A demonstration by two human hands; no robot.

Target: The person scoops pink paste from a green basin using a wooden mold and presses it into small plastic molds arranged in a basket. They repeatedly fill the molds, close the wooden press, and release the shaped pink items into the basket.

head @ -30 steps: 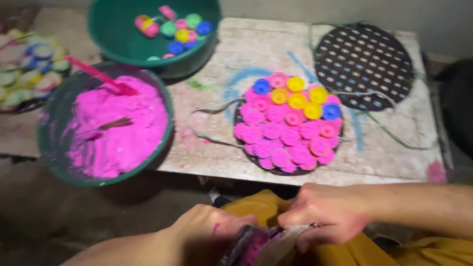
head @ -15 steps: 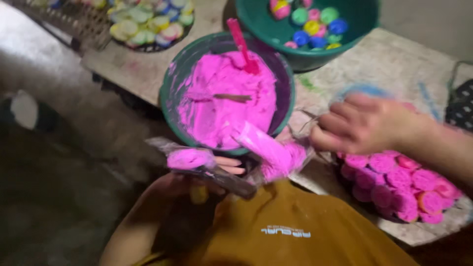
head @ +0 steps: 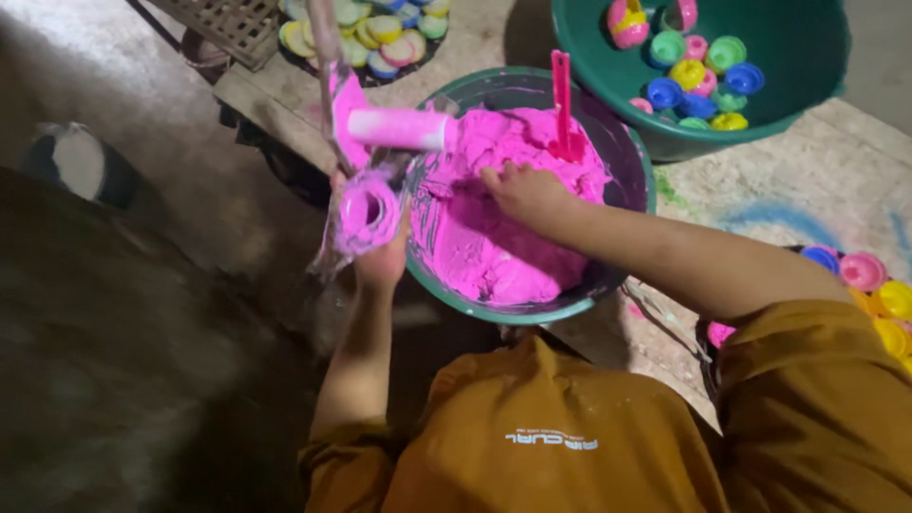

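We see the left hand [head: 380, 252] raised at the left rim of the basin [head: 622, 157], clenched around a clear plastic bag [head: 366, 204] smeared pink; the bag's mouth is a round pink-lined opening just above the fingers. The bag's upper part stretches up past a pale pink roll [head: 399, 128] lying across it at the basin's edge; we cannot tell whether the hand touches the roll.

The right hand [head: 522, 190] is down inside the basin, palm on the pink paste [head: 503, 228], fingers bent into it; we cannot tell whether it grips any. It lies just right of the bag, the 2 hands near each other across the rim.

A pink stick [head: 562, 100] stands upright in the paste just behind the right hand.

Beyond, a 2nd green tub [head: 807, 57] holds small coloured cups [head: 698, 76]. More cups lie on a dark tray [head: 366, 28] at top left and at the right edge [head: 879, 285] on the stained table [head: 817, 190].
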